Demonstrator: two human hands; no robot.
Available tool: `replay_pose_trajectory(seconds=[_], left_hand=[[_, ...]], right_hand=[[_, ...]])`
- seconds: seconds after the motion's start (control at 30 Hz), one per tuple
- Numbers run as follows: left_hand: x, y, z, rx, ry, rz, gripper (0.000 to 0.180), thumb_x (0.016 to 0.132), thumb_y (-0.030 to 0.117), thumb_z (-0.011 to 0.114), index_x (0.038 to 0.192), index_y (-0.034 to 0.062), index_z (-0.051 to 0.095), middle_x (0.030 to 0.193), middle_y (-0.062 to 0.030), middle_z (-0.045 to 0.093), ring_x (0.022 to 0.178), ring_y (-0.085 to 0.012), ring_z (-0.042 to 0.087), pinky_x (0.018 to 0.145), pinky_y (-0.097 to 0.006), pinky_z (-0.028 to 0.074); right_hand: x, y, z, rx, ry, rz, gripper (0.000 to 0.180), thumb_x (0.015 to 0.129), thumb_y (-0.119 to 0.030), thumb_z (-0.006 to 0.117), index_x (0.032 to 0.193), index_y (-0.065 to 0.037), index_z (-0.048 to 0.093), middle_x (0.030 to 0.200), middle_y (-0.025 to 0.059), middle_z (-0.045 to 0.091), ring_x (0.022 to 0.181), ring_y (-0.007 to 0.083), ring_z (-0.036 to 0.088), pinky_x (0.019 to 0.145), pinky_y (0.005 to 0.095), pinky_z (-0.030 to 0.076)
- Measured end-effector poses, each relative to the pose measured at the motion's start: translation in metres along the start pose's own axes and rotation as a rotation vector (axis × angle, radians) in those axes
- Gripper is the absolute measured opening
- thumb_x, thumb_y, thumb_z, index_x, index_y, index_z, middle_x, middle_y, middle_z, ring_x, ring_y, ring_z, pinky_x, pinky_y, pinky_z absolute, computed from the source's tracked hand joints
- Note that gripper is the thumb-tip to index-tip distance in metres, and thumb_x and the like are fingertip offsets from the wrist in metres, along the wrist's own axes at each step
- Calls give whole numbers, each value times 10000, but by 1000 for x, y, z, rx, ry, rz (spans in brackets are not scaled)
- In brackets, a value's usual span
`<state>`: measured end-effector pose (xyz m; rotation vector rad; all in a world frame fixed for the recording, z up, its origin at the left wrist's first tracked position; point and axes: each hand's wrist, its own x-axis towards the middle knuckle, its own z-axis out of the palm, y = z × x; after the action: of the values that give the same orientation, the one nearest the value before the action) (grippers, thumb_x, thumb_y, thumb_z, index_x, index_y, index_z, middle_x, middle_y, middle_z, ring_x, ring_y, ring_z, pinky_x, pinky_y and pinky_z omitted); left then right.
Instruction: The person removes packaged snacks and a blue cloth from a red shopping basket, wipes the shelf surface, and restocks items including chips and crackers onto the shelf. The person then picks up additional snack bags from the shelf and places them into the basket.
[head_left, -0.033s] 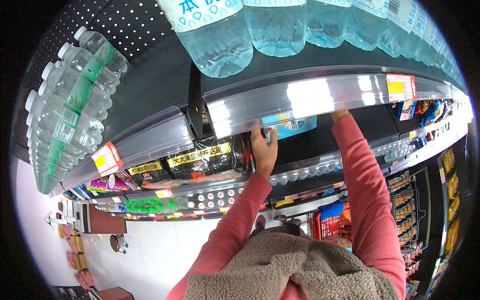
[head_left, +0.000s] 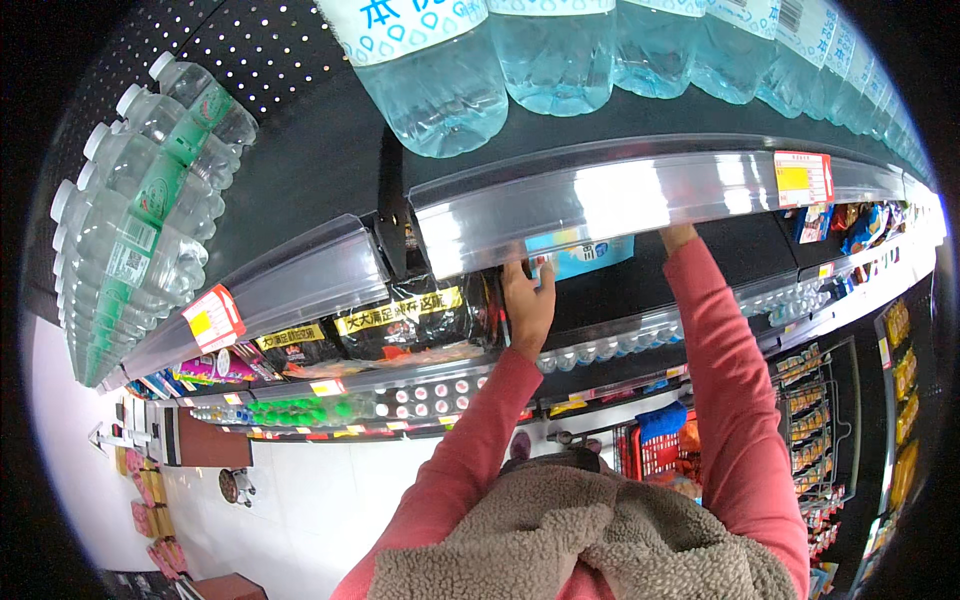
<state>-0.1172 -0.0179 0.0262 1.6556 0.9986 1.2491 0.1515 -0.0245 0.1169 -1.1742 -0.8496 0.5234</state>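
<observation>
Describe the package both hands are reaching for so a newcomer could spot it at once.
Find the clear plastic shelf-edge strip below the big water bottles. Just beneath it sits a light-blue flat package, between the left hand and right hand. Its neighbours are black bags.

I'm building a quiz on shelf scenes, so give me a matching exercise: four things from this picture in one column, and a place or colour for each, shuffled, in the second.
Things:
1. large water bottles
2. black snack bags
3. light blue package
4. left hand

Places or colours:
A. between the two hands, under the clear shelf rail
B. on the top shelf, pale blue
C. at the package's left edge, on a pink sleeve
D. left of the hands, with yellow bands

Pairs: 1-B, 2-D, 3-A, 4-C. The right hand is mostly hidden behind the rail.
</observation>
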Motion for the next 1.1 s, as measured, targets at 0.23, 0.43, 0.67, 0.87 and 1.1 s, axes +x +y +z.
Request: replay_pose_trajectory(seconds=[0.23,0.43,0.67,0.87,1.1], left_hand=[[-6,-9,1,47,1,-50,607,1008,154,653,1530,-68,436,1417,-257,596,1164,-310,669,832,-351,617],[3,-11,4,102,-54,-104,549,1068,263,635,1515,-11,474,1255,-182,687,925,-175,721,760,-302,609],[6,-20,14,97,-55,-26,550,1032,205,657,1496,-30,479,1285,-223,668,987,-250,714,780,-324,603],[8,-27,15,42,-34,-18,602,987,140,674,1514,-54,457,1397,-306,583,1121,-347,677,826,-368,619],[-15,-4,0,77,-85,-8,719,1005,113,674,1606,-20,303,1596,-244,398,1320,-334,565,1002,-382,560]], right_hand=[[-56,66,-1,-155,-68,57,492,917,-252,812,1278,27,628,1119,78,693,986,159,641,844,314,539],[-75,77,0,-138,-30,63,581,902,-293,836,1289,82,618,1093,78,681,957,147,621,838,289,513],[-67,71,-1,-220,43,137,608,905,-340,830,1308,63,618,1102,80,674,995,152,614,853,307,511],[-71,57,2,-94,6,48,596,909,-307,844,1342,33,614,1172,95,696,1079,156,635,948,313,520],[-106,31,-8,-102,69,103,714,938,-266,821,1473,80,499,1441,250,597,1325,279,589,1116,376,472]])
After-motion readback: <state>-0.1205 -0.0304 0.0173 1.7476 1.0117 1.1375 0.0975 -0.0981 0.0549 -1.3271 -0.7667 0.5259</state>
